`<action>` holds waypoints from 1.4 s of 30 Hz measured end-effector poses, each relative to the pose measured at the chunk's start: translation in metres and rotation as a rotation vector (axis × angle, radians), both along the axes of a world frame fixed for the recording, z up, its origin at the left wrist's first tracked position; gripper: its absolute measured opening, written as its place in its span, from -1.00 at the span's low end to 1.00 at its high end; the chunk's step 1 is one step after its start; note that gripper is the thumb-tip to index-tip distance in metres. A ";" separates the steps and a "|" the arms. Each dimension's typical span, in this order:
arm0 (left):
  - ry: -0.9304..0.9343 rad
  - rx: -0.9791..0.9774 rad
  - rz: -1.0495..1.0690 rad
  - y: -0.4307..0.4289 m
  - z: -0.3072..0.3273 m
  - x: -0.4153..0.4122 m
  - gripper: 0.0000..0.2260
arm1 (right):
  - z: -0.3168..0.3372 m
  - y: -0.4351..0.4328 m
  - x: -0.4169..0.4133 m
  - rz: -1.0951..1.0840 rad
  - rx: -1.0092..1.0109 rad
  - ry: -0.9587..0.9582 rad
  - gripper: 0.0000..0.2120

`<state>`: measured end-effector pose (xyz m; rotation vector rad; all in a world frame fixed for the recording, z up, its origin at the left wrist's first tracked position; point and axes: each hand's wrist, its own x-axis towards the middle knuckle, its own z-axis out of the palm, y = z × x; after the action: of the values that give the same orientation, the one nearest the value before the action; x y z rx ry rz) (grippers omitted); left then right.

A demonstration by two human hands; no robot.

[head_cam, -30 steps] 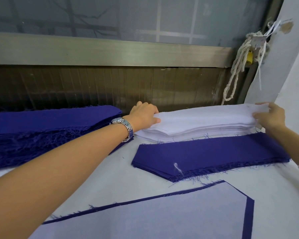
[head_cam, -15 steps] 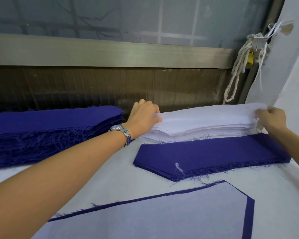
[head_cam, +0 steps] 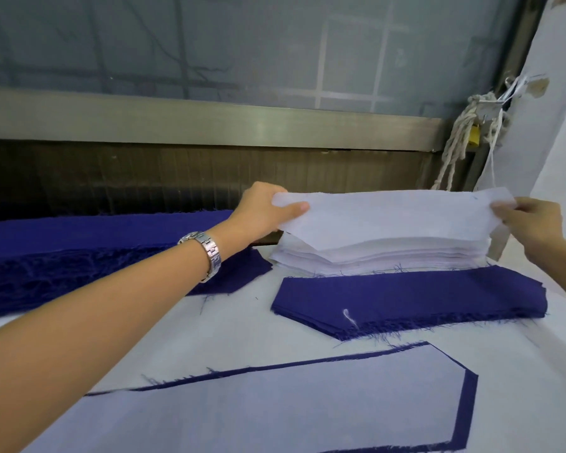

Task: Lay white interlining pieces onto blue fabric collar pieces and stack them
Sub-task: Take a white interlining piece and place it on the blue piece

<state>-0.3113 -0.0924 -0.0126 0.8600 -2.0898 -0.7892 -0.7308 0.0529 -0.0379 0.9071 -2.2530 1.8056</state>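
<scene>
Left hand [head_cam: 265,207] and right hand [head_cam: 533,223] each pinch one end of a thin white interlining piece [head_cam: 389,217], held just above the white interlining stack [head_cam: 373,259] at the back of the counter [head_cam: 242,325]. The stack of blue fabric collar pieces [head_cam: 422,299] lies just in front. We judge the risks to be a second sheet clinging, or the limp piece sagging and landing skewed. Half a second ago both hands were down at the stack's ends; now the sheet is raised.
</scene>
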 end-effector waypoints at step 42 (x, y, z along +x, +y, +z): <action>-0.571 0.660 -0.121 0.099 -0.043 0.283 -0.68 | -0.049 0.059 0.083 1.196 1.107 -0.079 -0.74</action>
<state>-0.0278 0.0063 -0.0553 1.4519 -2.4086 -1.4828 -0.6477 0.1115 -0.0865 2.7885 -2.9556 0.3766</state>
